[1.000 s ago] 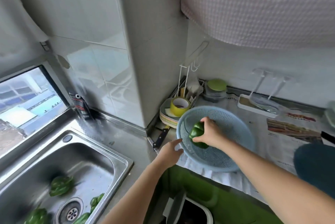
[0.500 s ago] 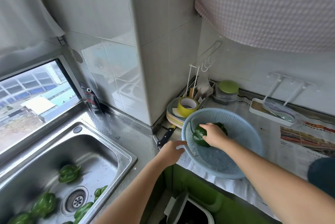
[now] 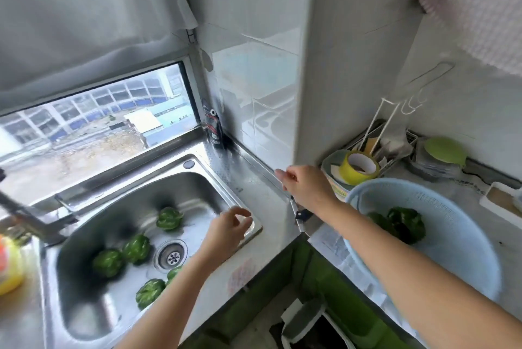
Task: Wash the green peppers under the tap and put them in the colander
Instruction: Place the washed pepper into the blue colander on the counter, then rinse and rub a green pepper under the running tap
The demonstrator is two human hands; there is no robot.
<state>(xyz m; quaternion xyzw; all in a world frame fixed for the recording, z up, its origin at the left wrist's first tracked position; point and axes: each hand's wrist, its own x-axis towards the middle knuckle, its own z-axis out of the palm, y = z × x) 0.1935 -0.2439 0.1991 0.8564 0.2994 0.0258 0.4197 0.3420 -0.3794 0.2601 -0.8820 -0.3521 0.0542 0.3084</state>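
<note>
Clearly, the head view splits the work between two places. Five green peppers (image 3: 136, 245) lie on the floor of the steel sink (image 3: 84, 317), spread around the drain (image 3: 170, 254), and one of them is half hidden by the left forearm. I judge that they wait there because the tap (image 3: 34, 218) at the left edge is where they must be rinsed. I see no water running from it, but this part is blurred.

On the right, the pale blue colander (image 3: 457, 238) stands on the paper-covered worktop (image 3: 463, 187), just beside the sink corner, so the way for a wet pepper is short. At least two dark peppers (image 3: 405, 223) lie at its bottom, probably the washed ones.

The left hand (image 3: 228, 231) hovers over the right rim of the sink with loosely curled fingers, and its grip is empty. The right hand (image 3: 303, 187) is above the steel strip between sink and colander. Its fingers are relaxed and its grip holds nothing either. Both arms point toward the sink, so I think the next pepper is the aim. A knife (image 3: 303, 215) lies under the right wrist, which needs some care.
</note>
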